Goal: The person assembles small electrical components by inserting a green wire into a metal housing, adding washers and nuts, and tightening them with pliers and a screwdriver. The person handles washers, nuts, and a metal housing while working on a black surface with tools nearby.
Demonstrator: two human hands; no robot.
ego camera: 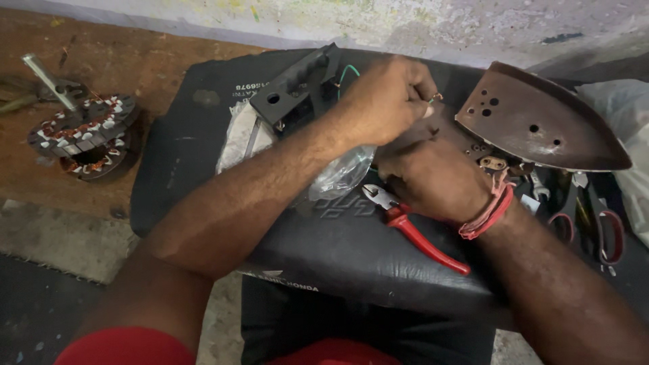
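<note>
Two hands mid-frame | our left hand (385, 101) pinches wire end (435, 99) taut | right hand (433, 177), grip unclear, steadies iron soleplate (541, 125) upturned | pliers (412, 228) close below.

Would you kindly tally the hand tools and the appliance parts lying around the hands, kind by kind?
Red-handled pliers: 1
Scissors: 1
Iron soleplate: 1
Black iron handle: 1
Wound motor stators: 2
Total: 6
</note>
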